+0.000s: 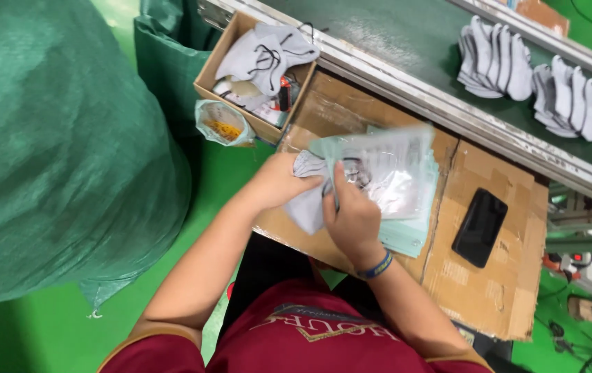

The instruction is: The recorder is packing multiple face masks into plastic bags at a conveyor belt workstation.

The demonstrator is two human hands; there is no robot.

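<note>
Far left of our hands sits a big green sack (54, 138). Our left hand (279, 183) pinches a grey mask (306, 200), fingers closed on its edge. Our right hand (352, 215) grips the same mask over a stack of clear bags (399, 179). Right of both hands, a black phone (480, 226) lies on the cardboard-covered table (496, 290).

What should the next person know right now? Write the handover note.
Left hand: holds a grey mask over the cardboard top.
Right hand: pinches the mask by its dark strap, at the top pouch of the pouch stack.
Done: finished masks lie on the belt.
Left: this mask is not yet in the pouch; more masks sit in the box.
</note>
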